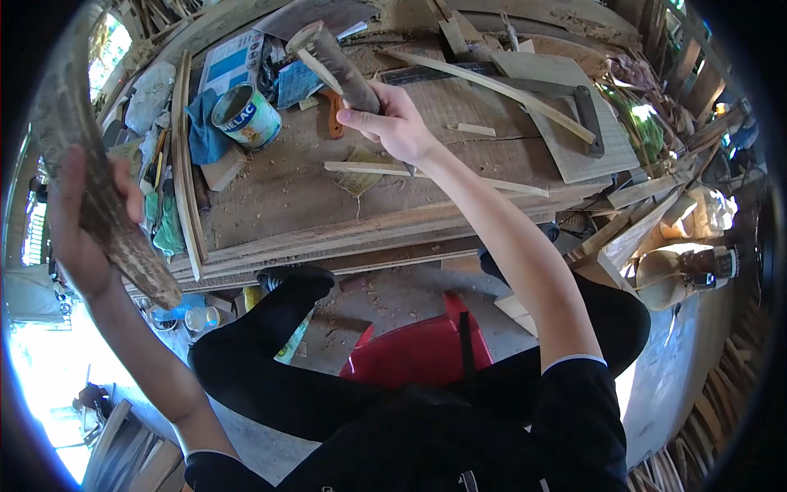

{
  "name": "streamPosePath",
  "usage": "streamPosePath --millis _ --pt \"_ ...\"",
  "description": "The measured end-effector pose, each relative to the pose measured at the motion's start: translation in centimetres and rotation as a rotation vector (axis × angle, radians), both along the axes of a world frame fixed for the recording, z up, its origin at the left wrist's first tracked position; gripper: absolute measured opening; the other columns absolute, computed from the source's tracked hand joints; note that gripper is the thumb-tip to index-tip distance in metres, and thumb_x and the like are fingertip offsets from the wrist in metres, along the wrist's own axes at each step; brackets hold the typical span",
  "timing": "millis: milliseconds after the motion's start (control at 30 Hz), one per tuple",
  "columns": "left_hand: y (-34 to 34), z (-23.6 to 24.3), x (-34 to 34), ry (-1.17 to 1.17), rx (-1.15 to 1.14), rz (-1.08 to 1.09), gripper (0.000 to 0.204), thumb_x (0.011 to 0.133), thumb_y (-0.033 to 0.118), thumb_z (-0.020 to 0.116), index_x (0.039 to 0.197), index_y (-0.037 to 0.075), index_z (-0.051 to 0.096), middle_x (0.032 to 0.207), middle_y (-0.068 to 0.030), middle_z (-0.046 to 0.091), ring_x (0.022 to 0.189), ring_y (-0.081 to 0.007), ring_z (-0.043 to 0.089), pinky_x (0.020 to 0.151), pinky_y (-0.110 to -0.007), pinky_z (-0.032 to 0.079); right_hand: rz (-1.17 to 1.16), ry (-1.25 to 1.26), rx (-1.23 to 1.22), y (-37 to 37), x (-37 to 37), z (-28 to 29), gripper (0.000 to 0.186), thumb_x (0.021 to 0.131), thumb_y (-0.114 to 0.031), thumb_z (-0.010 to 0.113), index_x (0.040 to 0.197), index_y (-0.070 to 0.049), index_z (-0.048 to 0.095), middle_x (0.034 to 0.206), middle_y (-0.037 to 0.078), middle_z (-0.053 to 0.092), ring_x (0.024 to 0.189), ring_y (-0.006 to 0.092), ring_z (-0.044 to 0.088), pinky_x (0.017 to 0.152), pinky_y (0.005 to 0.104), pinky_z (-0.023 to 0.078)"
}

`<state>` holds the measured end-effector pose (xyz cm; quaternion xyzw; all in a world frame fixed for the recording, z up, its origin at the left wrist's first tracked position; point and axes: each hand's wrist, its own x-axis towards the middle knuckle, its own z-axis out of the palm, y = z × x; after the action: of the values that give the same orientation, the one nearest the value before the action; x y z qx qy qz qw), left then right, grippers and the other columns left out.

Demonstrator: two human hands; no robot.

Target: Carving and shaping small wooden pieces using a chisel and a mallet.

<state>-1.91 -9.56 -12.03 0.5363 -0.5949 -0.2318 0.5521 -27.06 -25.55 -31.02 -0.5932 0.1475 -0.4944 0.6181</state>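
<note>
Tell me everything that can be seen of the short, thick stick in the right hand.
The short, thick stick looks like a rough length of natural branch, roughly round, with a grey-brown, bark-like surface. Its far end shows a pale tan cut face, and a pale strip runs along its left side, where the outer layer seems to be missing. The right hand grips it near its lower end. It slants up and to the left in the picture, apparently raised above the workbench.

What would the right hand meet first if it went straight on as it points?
Led by its cut branch, the right hand would probably meet the dark flat sheet first, though depth is unclear.
</note>
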Motion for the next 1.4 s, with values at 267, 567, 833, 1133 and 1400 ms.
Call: streamPosePath --millis 267,567,833,1133,1400 --pt "1.1 -1.8 -0.4 -0.427 0.181 0.104 0.052 0.09 0.041 0.061 0.118 -0.003 0.055 0.083 -0.0071 0.063 0.057 -0.011 0.06 0.048 -0.023 0.048 -0.026 0.069 -0.101 0.0 -0.4 -1.0 0.022 0.088 -0.02 0.072 0.085 -0.01 0.053 0.064 -0.007 0.044 0.053 0.0028 0.036 0.048 0.0218 0.024" --pt "0.1 -2.9 -1.3 -0.23 0.303 -0.137 0.033 0.09 0.03 0.066 0.099 -0.001 0.059 0.071 -0.0058 0.059 0.049 -0.0126 0.054 0.047 -0.024 0.045 -0.02 0.099 -0.136 -0.1 0.1 -0.9 0.021 0.087 -0.018 0.072 0.084 -0.009 0.053 0.064 -0.007 0.043 0.053 0.003 0.035 0.048 0.0228 0.024" --pt "-2.2 -11.6 0.5 -0.522 0.374 0.132 0.044 0.076 0.035 0.078 0.093 -0.003 0.063 0.077 -0.0134 0.065 0.057 -0.0156 0.062 0.056 -0.031 0.049 -0.013 0.14 -0.012 0.6 0.0 -0.1 0.016 0.083 -0.015 0.071 0.088 -0.005 0.059 0.072 -0.005 0.048 0.069 0.0068 0.042 0.061 0.0247 0.034" --pt "-5.5 -19.4 -0.2 -1.018 0.452 0.209 0.045 0.077 0.04 0.072 0.094 -0.001 0.06 0.086 -0.0221 0.065 0.083 -0.0412 0.064 0.073 -0.048 0.051 -0.052 0.086 -0.094 1.0 0.2 -0.1 0.022 0.086 -0.018 0.073 0.084 -0.008 0.053 0.07 -0.008 0.044 0.064 0.003 0.037 0.056 0.0227 0.029" --pt "-7.6 -10.6 -6.4 -0.568 -0.453 0.175 0.035 0.08 0.026 0.069 0.104 0.002 0.058 0.099 -0.014 0.059 0.095 -0.0327 0.055 0.083 -0.042 0.046 -0.076 0.14 -0.13 0.5 0.2 -0.6 0.019 0.086 -0.016 0.072 0.089 -0.004 0.057 0.073 -0.006 0.048 0.068 0.0043 0.04 0.06 0.0229 0.033"
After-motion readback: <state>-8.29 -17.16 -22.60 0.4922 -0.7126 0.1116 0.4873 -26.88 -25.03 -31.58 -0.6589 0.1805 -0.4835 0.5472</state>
